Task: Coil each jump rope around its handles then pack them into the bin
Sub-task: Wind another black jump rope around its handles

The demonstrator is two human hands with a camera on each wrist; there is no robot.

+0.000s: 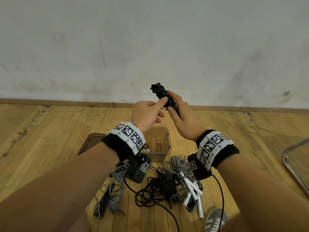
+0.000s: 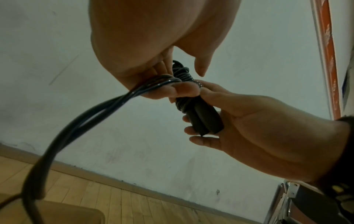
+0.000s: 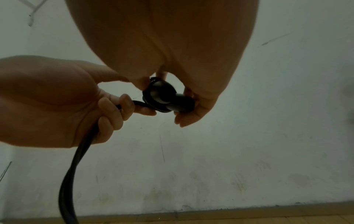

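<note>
**First black rope nearly wound; the pile is untouched**

You are mid-coil on one black jump rope [image 1: 164,97], held up in the air above and beyond the clear bin [image 1: 168,144]. Your right hand [image 1: 184,118] is wrapped around the paired black handles [image 2: 203,119], fingers curled on them. Your left hand [image 1: 147,113] has its lower fingers curled round the remaining doubled cord [image 3: 84,145] while the forefinger presses the wound turns. Most of the upper handle length is already covered in tight turns, but a loose tail hangs down from your left hand, so I judge this rope is not finished.

The bin seems to hold very little; something dark and a white piece show behind your left wrist, but I cannot tell what they are. On your side of the bin, on the wooden floor [image 1: 50,148], lies a tangle: grey ropes [image 1: 173,164], another black rope [image 1: 150,190] and white handles [image 1: 194,190], all uncoiled. By my reckoning the bulk of the task remains.
</note>
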